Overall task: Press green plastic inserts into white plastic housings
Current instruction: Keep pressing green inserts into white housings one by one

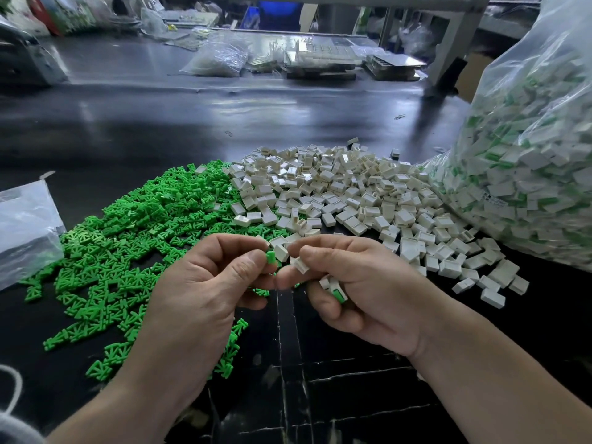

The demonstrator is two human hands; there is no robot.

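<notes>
Left hand [205, 283] fingers pinch one green insert [271, 258], right hand [365, 283] fingers clamp one white housing [301, 265].

No text, label, number or sign can be read anywhere. The red and green packaging [59, 14] at the far left corner of the table [160, 100] is too blurred for any print on it to be made out
</notes>
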